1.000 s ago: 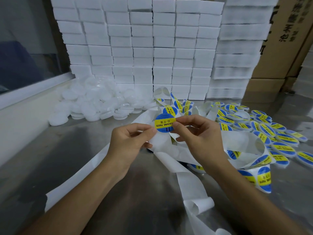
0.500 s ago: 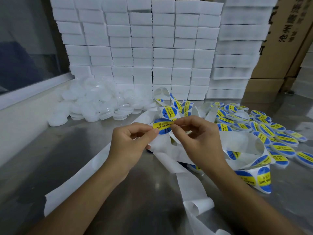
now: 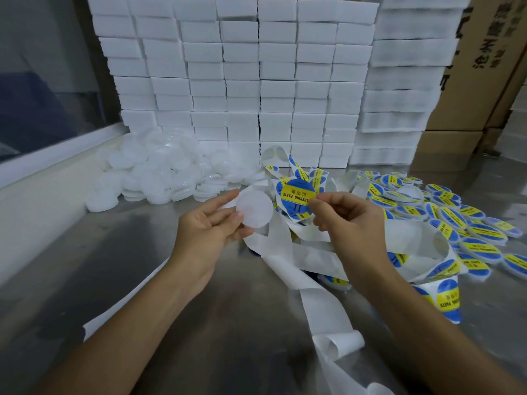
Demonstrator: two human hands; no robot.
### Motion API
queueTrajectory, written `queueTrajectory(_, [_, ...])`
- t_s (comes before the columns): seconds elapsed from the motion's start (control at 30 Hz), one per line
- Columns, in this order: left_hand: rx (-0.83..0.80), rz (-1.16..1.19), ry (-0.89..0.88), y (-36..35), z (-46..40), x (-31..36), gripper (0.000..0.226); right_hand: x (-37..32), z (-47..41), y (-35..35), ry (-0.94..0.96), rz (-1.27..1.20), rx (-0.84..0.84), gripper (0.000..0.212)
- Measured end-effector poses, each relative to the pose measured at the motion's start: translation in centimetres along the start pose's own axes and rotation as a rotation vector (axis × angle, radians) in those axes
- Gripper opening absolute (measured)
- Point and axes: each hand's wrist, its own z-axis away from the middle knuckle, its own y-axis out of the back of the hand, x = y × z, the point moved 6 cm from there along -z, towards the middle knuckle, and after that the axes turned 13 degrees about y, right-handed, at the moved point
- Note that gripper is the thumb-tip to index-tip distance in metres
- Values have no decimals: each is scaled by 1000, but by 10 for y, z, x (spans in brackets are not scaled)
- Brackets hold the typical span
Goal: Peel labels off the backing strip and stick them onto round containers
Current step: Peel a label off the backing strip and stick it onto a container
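Observation:
My left hand (image 3: 209,233) holds a round white container (image 3: 254,208) by its edge, flat face towards me, unlabelled. My right hand (image 3: 349,220) pinches a round blue and yellow label (image 3: 298,196) by its right edge, just right of the container and overlapping its upper right rim. The white backing strip (image 3: 288,253) lies curled on the metal table beneath both hands, with more labels on it at the right end (image 3: 447,297).
A heap of bare white containers (image 3: 159,172) lies at the back left. Several labelled containers (image 3: 456,220) spread over the right. Stacked white blocks (image 3: 256,81) form a wall behind, cardboard boxes (image 3: 484,67) at the right. The steel table (image 3: 114,269) shows in front.
The label has come off the backing strip and sits in my right hand alone. My left hand has let go of the strip and holds a bare white container beside the label.

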Motion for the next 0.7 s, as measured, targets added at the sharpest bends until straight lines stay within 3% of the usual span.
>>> queueTrajectory(0.13, [-16, 98, 85, -3, 0, -5, 28, -4, 2, -6, 38, -7, -51, 17])
queueTrajectory(0.27, [0, 44, 97, -5, 2, -7, 22, -6, 7, -16, 77, 40, -142, 17])
queueTrajectory(0.7, [-36, 2, 61, -14, 10, -3, 35, -8, 14, -24, 104, 128, -220, 19])
